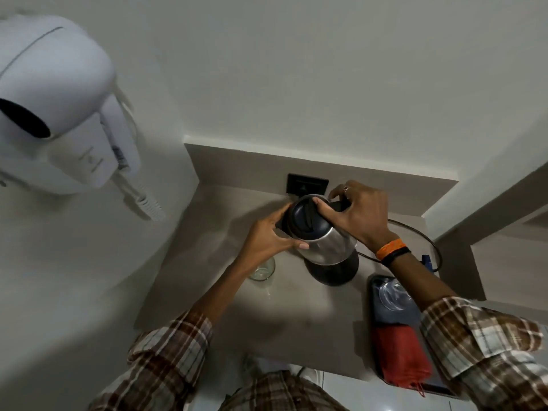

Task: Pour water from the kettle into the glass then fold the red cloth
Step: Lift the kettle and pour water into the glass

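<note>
A steel kettle [326, 243] with a black lid sits tilted over its black base [335, 271] at the back of the counter. My right hand [358, 213] grips the kettle's black handle, thumb on the lid. My left hand [267, 235] presses against the kettle's left side, thumb across the steel body. A clear glass [262, 269] stands on the counter just below my left wrist, partly hidden by it. The red cloth [400, 354] lies folded on a dark tray [374, 307] at the right, under my right sleeve.
A second glass [393, 295] lies on the tray beside a dark blue cloth [391, 317]. A black wall socket [307, 183] and the kettle's cord [427, 238] are behind. A white wall-mounted hair dryer [56, 114] hangs at the left. The beige counter [290, 315] ends near my body.
</note>
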